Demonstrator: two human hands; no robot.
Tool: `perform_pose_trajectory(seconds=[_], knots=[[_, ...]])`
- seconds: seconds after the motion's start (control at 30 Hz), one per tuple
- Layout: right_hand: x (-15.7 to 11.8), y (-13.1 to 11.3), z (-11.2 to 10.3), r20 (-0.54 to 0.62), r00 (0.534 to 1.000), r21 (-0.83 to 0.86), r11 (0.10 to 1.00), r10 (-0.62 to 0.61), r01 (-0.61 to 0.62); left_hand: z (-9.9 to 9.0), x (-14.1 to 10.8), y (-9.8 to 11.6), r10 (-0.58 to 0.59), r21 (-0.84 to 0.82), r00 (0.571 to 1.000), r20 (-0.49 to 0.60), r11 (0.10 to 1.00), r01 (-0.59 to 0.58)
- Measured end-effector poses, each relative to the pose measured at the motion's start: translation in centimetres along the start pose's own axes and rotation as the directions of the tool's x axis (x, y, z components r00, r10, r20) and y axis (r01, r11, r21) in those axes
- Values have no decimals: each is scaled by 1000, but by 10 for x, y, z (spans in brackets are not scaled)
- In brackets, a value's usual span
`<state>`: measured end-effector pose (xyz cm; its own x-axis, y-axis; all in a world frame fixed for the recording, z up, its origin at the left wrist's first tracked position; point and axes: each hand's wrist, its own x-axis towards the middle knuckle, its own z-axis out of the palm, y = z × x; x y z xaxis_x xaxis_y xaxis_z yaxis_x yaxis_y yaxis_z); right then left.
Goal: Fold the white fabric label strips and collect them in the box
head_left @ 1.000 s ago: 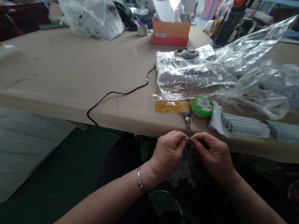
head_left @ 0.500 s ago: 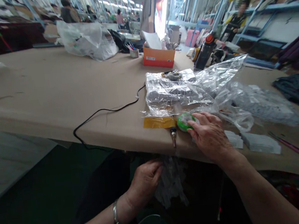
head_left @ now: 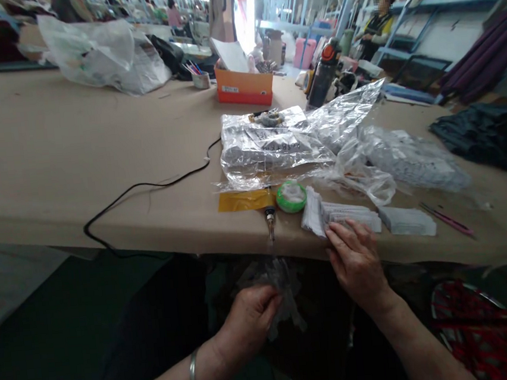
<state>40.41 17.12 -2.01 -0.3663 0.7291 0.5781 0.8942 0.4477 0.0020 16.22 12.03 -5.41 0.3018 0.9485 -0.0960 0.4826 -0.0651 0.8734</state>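
My left hand (head_left: 254,312) is closed in a pinch below the table edge, on whitish translucent strips (head_left: 286,294) that hang down. My right hand (head_left: 356,261) rests its fingertips on a stack of white labels (head_left: 349,213) near the front edge, fingers stretched forward. Left of the labels lies a round green container (head_left: 291,196) with whitish stuff in it. A metal-tipped tool (head_left: 270,221) points over the edge beside an amber film strip (head_left: 243,200). To the right are a translucent block of pieces (head_left: 409,221) and pink tweezers (head_left: 449,221).
Clear plastic bags (head_left: 271,146) lie behind the labels. Farther back stand an orange box (head_left: 244,88), a pen cup (head_left: 201,80) and a dark bottle (head_left: 323,76). A black cord (head_left: 145,185) crosses the brown table (head_left: 73,141). A person (head_left: 376,26) is at the back right.
My right hand has left the green container and moved right onto the white labels. My left hand stays pinched below the edge. The camera view has shifted right.
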Motion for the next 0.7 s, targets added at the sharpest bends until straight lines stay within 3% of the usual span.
perform_pose_trajectory(seconds=[0.17, 0.27, 0.3, 0.37, 0.43, 0.5, 0.6, 0.7], knots=[[0, 1, -1, -146, 989, 71, 997, 14, -4, 10, 6, 26, -106, -190, 986, 126, 973, 129], [0, 0, -12, -203, 979, 152, 988, 22, 10, 15, 15, 50, -210, -416, 953, 221, 863, 286], [-2, -2, -17, -214, 977, 170, 985, 17, 20, 17, 19, 58, -231, -527, 935, 270, 777, 344], [-8, -11, -28, -206, 978, 201, 978, -11, 53, 23, 25, 73, -240, -738, 901, 361, 517, 434], [-17, -24, -39, -167, 984, 244, 965, -55, 95, 28, 31, 84, -192, -855, 892, 408, 261, 448], [-24, -36, -46, -124, 987, 297, 946, -98, 131, 33, 36, 92, -173, -899, 903, 394, 132, 417], [-28, -38, -48, -83, 987, 358, 921, -134, 155, 36, 43, 100, -250, -914, 905, 343, 134, 384], [-23, -17, -40, -69, 996, 298, 951, -65, 83, 36, 45, 102, -347, -880, 877, 332, 220, 421]])
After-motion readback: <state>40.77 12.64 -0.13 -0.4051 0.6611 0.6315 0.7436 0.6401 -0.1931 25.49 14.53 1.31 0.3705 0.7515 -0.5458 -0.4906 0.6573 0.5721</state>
